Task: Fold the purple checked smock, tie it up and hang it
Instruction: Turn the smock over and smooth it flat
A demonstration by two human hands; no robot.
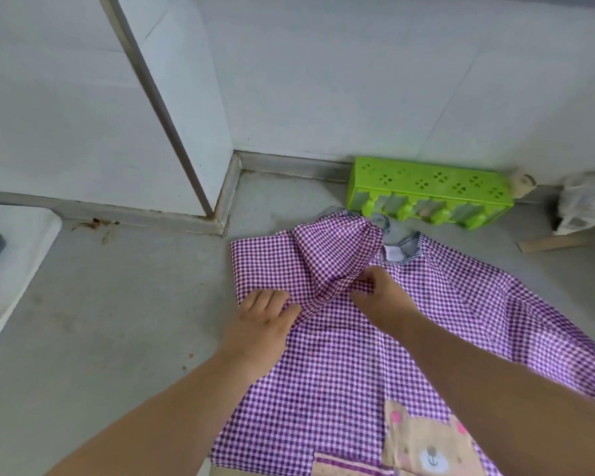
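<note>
A purple checked smock (340, 355) lies spread flat on a grey counter (117, 321), its long axis running from the collar beyond the fingers back toward the person. 1 sleeve (323, 262) is folded inward, just ahead of both hands. The left hand (261, 324) presses it with straight, slightly spread fingers; the right hand (380, 297) seems to pinch the thin, soft cloth. A green plastic rack (426, 190) sits farther beyond.

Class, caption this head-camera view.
Both hands, left and right, fold the purple checked smock's sleeve inward.
</note>
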